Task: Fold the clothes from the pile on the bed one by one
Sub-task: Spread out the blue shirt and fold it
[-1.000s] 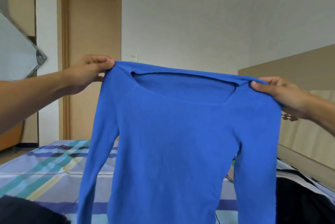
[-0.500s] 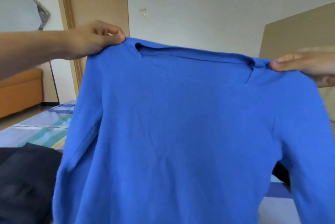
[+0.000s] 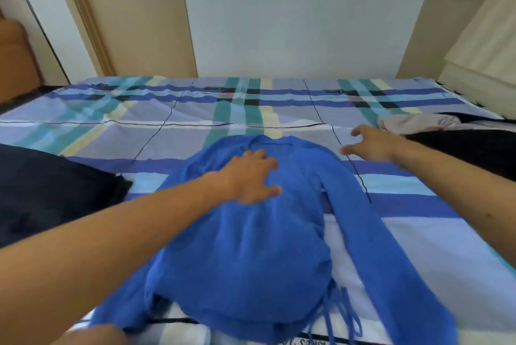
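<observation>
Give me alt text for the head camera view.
A blue sweater lies on a plaid bedsheet; the left hand rests open on its chest, the right hand is open beside its shoulder. Dark clothing lies at the left.

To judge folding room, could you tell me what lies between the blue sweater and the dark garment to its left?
In the head view, bare plaid bedsheet lies between the blue sweater and the dark garment.

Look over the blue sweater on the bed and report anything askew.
The sweater is not flat yet: its body is bunched into a hump with gathers down one side, and the ties at the hem trail loose. The left hand presses its chest.
</observation>
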`<state>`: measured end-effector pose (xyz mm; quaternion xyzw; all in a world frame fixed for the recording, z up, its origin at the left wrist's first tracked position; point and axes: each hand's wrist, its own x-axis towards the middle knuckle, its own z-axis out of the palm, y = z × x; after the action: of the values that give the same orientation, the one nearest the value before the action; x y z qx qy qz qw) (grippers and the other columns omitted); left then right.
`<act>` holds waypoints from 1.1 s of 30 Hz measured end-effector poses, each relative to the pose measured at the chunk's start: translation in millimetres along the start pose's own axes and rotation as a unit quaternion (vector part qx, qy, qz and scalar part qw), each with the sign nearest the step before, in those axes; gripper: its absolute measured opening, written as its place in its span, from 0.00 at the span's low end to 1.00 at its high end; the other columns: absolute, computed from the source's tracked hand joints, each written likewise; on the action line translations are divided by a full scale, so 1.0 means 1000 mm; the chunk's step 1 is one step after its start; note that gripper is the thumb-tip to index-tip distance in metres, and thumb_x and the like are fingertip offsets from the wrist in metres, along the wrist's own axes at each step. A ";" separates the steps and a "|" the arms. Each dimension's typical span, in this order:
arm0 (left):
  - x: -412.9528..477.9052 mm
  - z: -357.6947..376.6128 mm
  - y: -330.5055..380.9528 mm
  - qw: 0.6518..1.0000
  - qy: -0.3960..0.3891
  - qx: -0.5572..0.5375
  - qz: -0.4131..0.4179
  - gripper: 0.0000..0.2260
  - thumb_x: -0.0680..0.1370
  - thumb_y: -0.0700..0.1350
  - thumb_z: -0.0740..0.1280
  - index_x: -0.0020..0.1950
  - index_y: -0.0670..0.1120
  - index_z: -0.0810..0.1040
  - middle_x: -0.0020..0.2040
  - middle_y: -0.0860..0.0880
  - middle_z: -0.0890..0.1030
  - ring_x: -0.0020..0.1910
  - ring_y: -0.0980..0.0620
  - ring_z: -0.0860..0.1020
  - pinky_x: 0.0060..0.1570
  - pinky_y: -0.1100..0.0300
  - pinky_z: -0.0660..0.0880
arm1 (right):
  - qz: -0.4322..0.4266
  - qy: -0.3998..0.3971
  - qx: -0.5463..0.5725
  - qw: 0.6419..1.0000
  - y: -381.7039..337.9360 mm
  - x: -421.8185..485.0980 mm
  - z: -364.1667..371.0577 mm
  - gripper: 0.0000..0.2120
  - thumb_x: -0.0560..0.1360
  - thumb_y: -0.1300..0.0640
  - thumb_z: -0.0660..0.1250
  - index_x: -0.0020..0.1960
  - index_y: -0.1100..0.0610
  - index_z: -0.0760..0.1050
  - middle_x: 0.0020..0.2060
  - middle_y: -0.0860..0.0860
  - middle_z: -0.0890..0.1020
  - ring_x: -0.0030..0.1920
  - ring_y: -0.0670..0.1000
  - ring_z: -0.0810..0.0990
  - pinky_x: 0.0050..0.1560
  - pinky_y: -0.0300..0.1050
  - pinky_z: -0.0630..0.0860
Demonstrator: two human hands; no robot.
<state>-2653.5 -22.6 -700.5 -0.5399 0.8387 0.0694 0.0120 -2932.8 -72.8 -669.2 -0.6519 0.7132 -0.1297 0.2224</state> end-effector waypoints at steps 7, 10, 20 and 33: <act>-0.068 0.054 0.041 0.983 -0.084 -0.086 0.142 0.29 0.68 0.70 0.71 0.58 0.53 0.68 0.54 0.56 0.70 0.53 0.54 0.69 0.53 0.56 0.71 | -0.045 -0.188 -0.023 0.981 0.052 -0.093 0.073 0.16 0.76 0.46 0.71 0.47 0.60 0.78 0.39 0.51 0.83 0.36 0.48 0.80 0.41 0.42 0.76; -0.080 0.060 0.045 0.973 -0.158 0.006 0.170 0.38 0.58 0.71 0.76 0.58 0.54 0.65 0.54 0.57 0.68 0.52 0.53 0.68 0.49 0.53 0.72 | -0.064 -0.309 0.025 0.948 0.034 -0.117 0.096 0.21 0.77 0.47 0.71 0.46 0.68 0.79 0.36 0.56 0.83 0.36 0.49 0.81 0.40 0.42 0.77; -0.059 0.060 0.051 0.976 -0.060 -0.157 0.141 0.14 0.66 0.37 0.56 0.46 0.50 0.74 0.42 0.52 0.78 0.41 0.49 0.75 0.42 0.55 0.72 | -0.011 -0.229 0.471 0.852 0.017 -0.131 0.119 0.13 0.78 0.61 0.69 0.62 0.60 0.78 0.56 0.55 0.85 0.57 0.55 0.84 0.61 0.52 0.80; -0.069 0.070 0.069 0.933 -0.210 -0.235 0.175 0.13 0.77 0.59 0.68 0.53 0.52 0.78 0.41 0.54 0.79 0.36 0.56 0.74 0.40 0.62 0.73 | 0.059 -0.164 -0.099 0.980 0.086 -0.100 0.074 0.28 0.67 0.53 0.79 0.56 0.55 0.64 0.52 0.53 0.72 0.44 0.52 0.73 0.39 0.44 0.70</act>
<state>-2691.3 77.2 -755.9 -0.3454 0.8579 0.3774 0.0480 -2966.8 44.1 -759.8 -0.6395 0.7138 0.0638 0.2784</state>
